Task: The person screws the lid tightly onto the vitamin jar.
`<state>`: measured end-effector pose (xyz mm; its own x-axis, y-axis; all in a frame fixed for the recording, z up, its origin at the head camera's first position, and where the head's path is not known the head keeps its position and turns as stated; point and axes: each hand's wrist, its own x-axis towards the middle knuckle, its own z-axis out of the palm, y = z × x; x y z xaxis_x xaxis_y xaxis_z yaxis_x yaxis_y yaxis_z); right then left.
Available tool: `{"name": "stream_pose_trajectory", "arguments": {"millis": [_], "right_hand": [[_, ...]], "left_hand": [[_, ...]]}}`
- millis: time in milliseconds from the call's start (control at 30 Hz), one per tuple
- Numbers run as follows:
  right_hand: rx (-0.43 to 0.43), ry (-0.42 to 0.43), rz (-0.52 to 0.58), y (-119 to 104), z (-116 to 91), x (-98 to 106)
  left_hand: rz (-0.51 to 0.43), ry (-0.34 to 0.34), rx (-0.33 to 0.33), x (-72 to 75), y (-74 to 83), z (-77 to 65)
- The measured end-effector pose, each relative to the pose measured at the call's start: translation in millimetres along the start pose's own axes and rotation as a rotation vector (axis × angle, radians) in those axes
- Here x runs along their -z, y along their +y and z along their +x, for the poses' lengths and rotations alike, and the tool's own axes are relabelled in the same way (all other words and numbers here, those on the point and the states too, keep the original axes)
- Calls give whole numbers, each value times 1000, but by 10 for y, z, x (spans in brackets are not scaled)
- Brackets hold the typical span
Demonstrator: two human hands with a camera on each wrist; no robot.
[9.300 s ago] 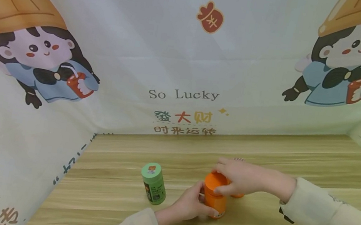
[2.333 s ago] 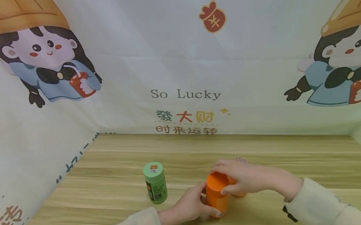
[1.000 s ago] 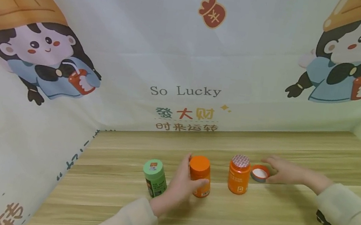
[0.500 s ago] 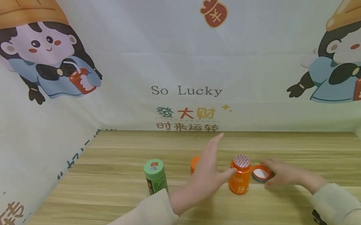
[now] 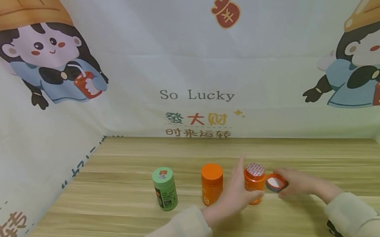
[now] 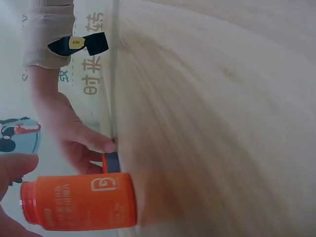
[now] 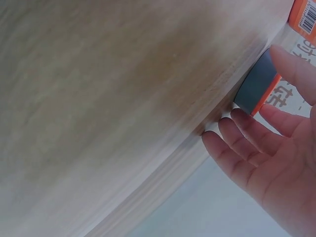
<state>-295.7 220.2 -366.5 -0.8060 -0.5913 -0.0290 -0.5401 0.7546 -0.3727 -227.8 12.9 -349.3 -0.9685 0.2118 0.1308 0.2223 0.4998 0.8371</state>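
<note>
Left hand (image 5: 232, 195): moved rightward, fingers spread, contact unclear.
Foil-topped bottle (image 5: 255, 184): upright, between hands, left nearer.
Right hand (image 5: 300, 182): pinches cap (image 5: 274, 183).

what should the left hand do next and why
Probably curl the left hand round the foil-topped bottle to steady it: that hand is outstretched, not wrapped round it, the bottle stands uncapped, and the right hand is at the upturned lid.
</note>
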Motion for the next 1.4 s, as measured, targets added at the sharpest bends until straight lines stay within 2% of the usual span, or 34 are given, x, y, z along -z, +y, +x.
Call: {"name": "stream_pose_trajectory", "arguments": {"millis": [167,300,600,1000,1400], "right_hand": [[22,13,-5,-4,9,-1],[28,16,7,-22,7,9],[24,11,12,-46,42,20],[12,11,-8,-68,63,30],[34,26,-35,-56,63,14]], "left_hand": [[-25,55,81,-120,-104,29],[-36,86,95,-174,-185,51],[-71,93,140,-203,-305,114],[-21,65,182,-236,-268,166],[-91,48,176,-219,-262,137]]}}
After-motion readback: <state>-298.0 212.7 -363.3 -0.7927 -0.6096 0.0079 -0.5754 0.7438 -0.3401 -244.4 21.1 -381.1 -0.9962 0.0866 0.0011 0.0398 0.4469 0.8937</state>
